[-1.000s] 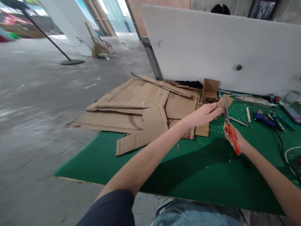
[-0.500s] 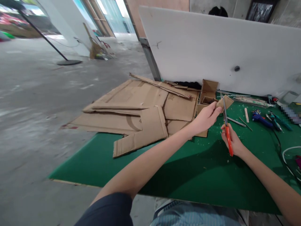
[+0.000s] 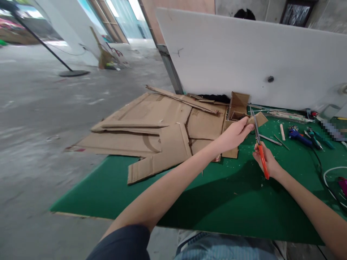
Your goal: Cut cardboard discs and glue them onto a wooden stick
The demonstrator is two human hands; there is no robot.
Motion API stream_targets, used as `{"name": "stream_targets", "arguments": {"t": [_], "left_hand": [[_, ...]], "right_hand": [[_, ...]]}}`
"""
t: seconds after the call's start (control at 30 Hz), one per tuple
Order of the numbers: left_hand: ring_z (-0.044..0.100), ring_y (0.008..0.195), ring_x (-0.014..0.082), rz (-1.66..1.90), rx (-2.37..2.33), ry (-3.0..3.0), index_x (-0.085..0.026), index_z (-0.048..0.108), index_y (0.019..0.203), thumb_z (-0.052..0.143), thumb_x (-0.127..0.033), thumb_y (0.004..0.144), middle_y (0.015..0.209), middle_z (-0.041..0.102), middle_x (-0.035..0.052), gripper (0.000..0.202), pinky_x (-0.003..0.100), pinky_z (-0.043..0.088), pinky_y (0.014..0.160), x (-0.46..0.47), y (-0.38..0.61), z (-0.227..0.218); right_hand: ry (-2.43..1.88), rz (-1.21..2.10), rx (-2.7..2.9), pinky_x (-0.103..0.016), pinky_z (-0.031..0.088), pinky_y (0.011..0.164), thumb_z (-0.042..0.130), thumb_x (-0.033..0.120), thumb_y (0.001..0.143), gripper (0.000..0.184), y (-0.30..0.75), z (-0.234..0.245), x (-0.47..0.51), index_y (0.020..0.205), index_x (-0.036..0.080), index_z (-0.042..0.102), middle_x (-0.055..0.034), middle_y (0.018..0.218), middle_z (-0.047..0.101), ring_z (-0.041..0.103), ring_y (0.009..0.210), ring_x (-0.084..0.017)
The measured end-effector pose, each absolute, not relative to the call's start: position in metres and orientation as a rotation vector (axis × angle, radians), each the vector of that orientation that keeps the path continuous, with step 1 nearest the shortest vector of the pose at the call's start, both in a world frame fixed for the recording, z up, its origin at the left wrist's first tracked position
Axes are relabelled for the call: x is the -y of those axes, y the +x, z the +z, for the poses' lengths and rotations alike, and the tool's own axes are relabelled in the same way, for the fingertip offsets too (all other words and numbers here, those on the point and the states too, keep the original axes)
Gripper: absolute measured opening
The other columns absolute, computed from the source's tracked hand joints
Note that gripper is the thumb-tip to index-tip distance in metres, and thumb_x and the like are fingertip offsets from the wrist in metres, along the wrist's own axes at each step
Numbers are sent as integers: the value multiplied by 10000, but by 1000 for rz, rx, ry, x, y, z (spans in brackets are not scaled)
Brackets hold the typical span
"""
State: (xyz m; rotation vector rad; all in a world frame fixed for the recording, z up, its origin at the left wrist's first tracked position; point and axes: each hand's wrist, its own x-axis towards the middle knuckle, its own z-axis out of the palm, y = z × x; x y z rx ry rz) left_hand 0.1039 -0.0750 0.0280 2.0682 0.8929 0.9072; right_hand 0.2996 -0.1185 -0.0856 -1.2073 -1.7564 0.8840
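My left hand (image 3: 237, 133) pinches a small piece of cardboard (image 3: 260, 120) above the green table. My right hand (image 3: 267, 160) is closed on a pair of scissors with orange handles (image 3: 262, 162). Their blades point up and away from me, slightly parted, and cross the cardboard piece just right of my left fingertips. Whether the blades are cutting into it I cannot tell. Behind my left hand stands a small open cardboard box (image 3: 240, 101), partly covered by that hand. Flattened cardboard sheets (image 3: 173, 141) lie in a pile to the left of my left forearm.
The green table (image 3: 89, 191) carries a blue glue gun (image 3: 299, 136), pliers (image 3: 314, 137), a wooden stick (image 3: 282, 132) and thin strips (image 3: 287, 115) on the right. A white board (image 3: 230, 54) rises along the back edge. A cable (image 3: 321, 166) runs down at right.
The scissor blades have tilted a little to the left against the cardboard piece. The whole view has shifted slightly; both hands keep their holds.
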Motion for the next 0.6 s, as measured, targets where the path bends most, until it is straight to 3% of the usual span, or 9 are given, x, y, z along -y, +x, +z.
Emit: {"name": "stream_targets", "arguments": {"t": [0.27, 0.6], "left_hand": [[382, 497, 85, 990, -811, 1730, -211, 372, 823, 343, -415, 998, 627, 375, -49, 271, 239, 322, 478, 79, 118, 11], [400, 541, 101, 894, -816, 1983, -198, 415, 839, 346, -376, 996, 614, 419, -44, 247, 245, 343, 551, 67, 102, 21]], "right_hand": [[-1239, 869, 1724, -292, 359, 544, 630, 438, 862, 276, 295, -84, 120, 918, 254, 432, 39, 719, 431, 399, 594, -136], [-1160, 1057, 1749, -298, 392, 558, 544, 512, 915, 288, 297, -70, 129, 1050, 277, 447, 35, 790, 419, 404, 604, -123]]}}
